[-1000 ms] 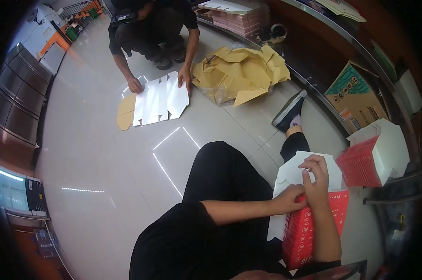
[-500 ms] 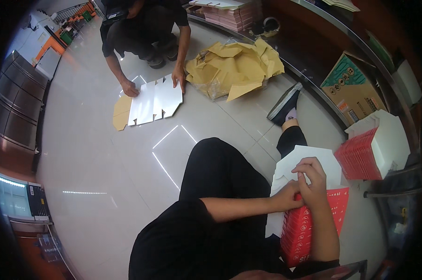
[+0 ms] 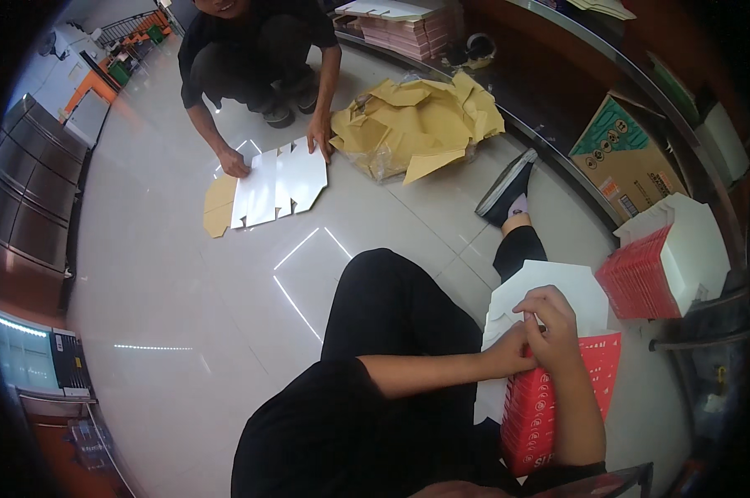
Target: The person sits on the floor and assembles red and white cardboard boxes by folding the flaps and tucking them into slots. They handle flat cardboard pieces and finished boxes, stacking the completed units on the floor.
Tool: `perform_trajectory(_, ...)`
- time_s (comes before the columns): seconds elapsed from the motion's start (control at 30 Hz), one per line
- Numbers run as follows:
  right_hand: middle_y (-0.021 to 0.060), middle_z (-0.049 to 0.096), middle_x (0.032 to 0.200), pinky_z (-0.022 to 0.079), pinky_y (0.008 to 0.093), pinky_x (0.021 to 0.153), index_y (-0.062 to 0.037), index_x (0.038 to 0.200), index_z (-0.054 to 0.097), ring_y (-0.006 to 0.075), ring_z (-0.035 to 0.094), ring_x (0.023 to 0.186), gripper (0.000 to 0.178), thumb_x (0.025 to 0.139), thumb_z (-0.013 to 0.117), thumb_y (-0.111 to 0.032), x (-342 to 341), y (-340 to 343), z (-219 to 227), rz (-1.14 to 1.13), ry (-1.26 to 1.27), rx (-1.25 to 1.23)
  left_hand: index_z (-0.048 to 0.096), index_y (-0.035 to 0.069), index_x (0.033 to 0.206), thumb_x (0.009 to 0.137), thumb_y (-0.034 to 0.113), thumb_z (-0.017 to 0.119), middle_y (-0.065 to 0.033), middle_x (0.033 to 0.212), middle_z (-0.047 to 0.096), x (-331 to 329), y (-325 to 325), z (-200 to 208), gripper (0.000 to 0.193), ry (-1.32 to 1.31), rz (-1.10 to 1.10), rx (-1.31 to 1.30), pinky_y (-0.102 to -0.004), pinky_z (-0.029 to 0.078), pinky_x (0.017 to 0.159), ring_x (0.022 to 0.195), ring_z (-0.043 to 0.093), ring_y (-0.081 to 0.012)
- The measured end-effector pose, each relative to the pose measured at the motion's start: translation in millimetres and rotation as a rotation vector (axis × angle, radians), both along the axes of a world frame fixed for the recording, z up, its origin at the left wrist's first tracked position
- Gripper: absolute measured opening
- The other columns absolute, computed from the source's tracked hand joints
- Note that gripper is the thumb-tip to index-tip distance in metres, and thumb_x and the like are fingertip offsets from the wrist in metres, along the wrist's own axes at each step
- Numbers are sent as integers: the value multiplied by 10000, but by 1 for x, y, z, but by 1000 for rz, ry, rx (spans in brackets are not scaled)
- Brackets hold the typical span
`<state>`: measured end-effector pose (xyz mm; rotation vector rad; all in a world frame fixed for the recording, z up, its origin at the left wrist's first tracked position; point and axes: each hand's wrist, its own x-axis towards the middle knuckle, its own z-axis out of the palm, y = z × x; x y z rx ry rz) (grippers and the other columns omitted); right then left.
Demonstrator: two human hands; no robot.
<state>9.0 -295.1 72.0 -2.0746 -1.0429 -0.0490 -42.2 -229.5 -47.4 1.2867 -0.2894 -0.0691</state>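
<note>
A stack of nested red-and-white paper boxes (image 3: 531,423) stands against my lap at the lower right, white flaps (image 3: 561,282) spread at its far side. At the stack's upper edge, the fingers of my left hand (image 3: 508,352) are closed on the top box. My right hand (image 3: 551,322) crosses over, touching the left, its fingers bent and drawn together with the thumb. Whatever lies between the right fingertips is too small or hidden to make out. The right forearm covers part of the red side.
Another nested stack of red-and-white boxes (image 3: 640,278) stands at the right, beside a brown carton (image 3: 628,162). Crumpled brown paper (image 3: 416,124) lies ahead. A crouching person's hands rest on flat white card sheets (image 3: 279,187) on the tiled floor (image 3: 184,282). A low shelf (image 3: 549,137) edges the right.
My hands stay at the stack's upper edge, with the right fingers shifting slightly. Across the floor, the other person's head has lifted and the white sheets have moved a little.
</note>
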Motion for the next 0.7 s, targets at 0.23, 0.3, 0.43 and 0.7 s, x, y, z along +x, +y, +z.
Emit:
perform_trajectory(0.23, 98, 526, 761, 422, 333, 646, -26, 751, 567, 251, 528, 720, 114, 660, 512, 16, 0, 1, 1, 8, -9, -3, 485, -19, 1063, 673, 153, 613, -190, 1115, 478, 1, 2, 3, 446, -24, 6, 37, -384, 319, 930, 1085, 428, -310)
perform_trajectory(0.3, 86, 534, 756, 413, 357, 671, -39, 742, 571, 263, 528, 724, 113, 638, 538, -7, -1, 2, 0, 0, 2, 9, 481, -19, 1068, 674, 148, 614, -187, 1118, 478, 0, 1, 3, 448, -6, 1, 28, -382, 318, 933, 1090, 427, -308)
perform_trajectory(0.43, 88, 539, 750, 413, 358, 667, -40, 739, 569, 264, 529, 719, 113, 638, 537, -3, 1, 1, -3, 7, -14, 0, 476, -15, 1067, 671, 135, 616, -178, 1104, 485, 0, 4, 10, 446, 19, -10, -22, -378, 326, 926, 1083, 436, -300)
perform_trajectory(0.7, 93, 544, 733, 412, 368, 660, -37, 739, 565, 269, 531, 698, 109, 640, 532, -6, 1, 2, -2, 31, -36, 14, 467, -16, 1062, 688, 114, 608, -154, 1059, 510, 1, 2, 3, 420, -36, 7, 10, -330, 379, 866, 1021, 483, -244)
